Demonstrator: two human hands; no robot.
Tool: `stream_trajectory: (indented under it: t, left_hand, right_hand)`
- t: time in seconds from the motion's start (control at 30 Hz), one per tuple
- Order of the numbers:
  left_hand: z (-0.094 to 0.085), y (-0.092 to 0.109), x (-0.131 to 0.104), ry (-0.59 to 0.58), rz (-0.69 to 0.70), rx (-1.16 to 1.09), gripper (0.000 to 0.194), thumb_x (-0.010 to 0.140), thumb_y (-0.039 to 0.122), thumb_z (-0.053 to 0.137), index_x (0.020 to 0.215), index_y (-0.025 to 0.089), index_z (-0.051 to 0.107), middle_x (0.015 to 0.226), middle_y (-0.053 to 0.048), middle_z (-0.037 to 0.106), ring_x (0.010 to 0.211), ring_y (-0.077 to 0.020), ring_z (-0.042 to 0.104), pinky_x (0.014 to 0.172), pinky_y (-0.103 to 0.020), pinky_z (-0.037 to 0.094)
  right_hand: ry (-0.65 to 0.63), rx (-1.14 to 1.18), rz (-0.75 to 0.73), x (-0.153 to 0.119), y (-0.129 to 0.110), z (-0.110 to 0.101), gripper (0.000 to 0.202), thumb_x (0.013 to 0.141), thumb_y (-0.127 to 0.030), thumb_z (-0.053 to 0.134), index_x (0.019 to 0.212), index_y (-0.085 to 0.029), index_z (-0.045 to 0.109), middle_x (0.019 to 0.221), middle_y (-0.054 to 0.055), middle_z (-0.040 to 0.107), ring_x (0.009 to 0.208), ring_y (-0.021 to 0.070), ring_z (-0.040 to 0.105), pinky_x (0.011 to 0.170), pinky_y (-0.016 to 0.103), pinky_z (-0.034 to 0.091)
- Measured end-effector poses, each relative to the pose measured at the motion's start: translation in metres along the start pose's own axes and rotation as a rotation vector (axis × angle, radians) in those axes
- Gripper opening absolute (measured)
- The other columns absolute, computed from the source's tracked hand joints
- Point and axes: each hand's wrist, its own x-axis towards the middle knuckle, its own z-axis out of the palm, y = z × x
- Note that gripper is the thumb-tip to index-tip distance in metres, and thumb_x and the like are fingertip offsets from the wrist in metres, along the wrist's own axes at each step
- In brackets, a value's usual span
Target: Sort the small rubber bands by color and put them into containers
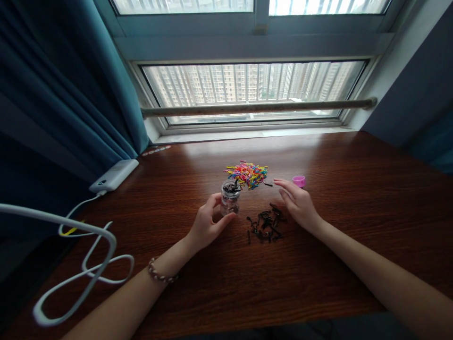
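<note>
A clear jar (pixel 230 200) with black clips inside and sticking out of its mouth stands upright on the wooden table. My left hand (pixel 209 223) is wrapped round its left and near side. My right hand (pixel 297 203) hovers over the table with fingers apart, holding nothing, close to a single black clip (pixel 268 184). A loose pile of black clips (pixel 265 225) lies between my hands, nearer to me. Behind the jar is a heap of multicoloured clips (pixel 249 174). The pink lid (pixel 299 181) rests just beyond my right hand.
On the left of the wooden table (pixel 354 212) are a white power strip (pixel 115 175) and a looping white cable (pixel 106 267). A blue curtain (pixel 81 80) hangs at the left. A metal rail (pixel 258 108) crosses the window behind the table.
</note>
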Motion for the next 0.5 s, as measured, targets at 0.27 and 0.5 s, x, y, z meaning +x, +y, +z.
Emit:
stream_trajectory:
  t: [0.27, 0.5]
  left_hand:
    - [0.000, 0.000, -0.002, 0.014, 0.037, 0.013, 0.037, 0.074, 0.030, 0.061, 0.105, 0.016, 0.048, 0.098, -0.007, 0.061, 0.088, -0.0187, 0.059, 0.081, -0.029, 0.046]
    - [-0.001, 0.003, -0.001, 0.004, 0.038, 0.047, 0.038, 0.074, 0.030, 0.061, 0.106, 0.016, 0.046, 0.097, -0.006, 0.060, 0.087, -0.0170, 0.058, 0.080, -0.027, 0.045]
  right_hand:
    - [-0.272, -0.352, -0.060, 0.006, 0.032, 0.016, 0.037, 0.088, -0.032, 0.039, 0.118, -0.016, 0.053, 0.126, 0.012, 0.050, 0.122, 0.0246, 0.037, 0.102, 0.045, 0.029]
    - [-0.081, -0.195, -0.027, 0.008, 0.033, 0.013, 0.031, 0.088, -0.029, 0.038, 0.091, -0.017, 0.066, 0.098, 0.010, 0.062, 0.096, 0.0210, 0.054, 0.088, 0.038, 0.042]
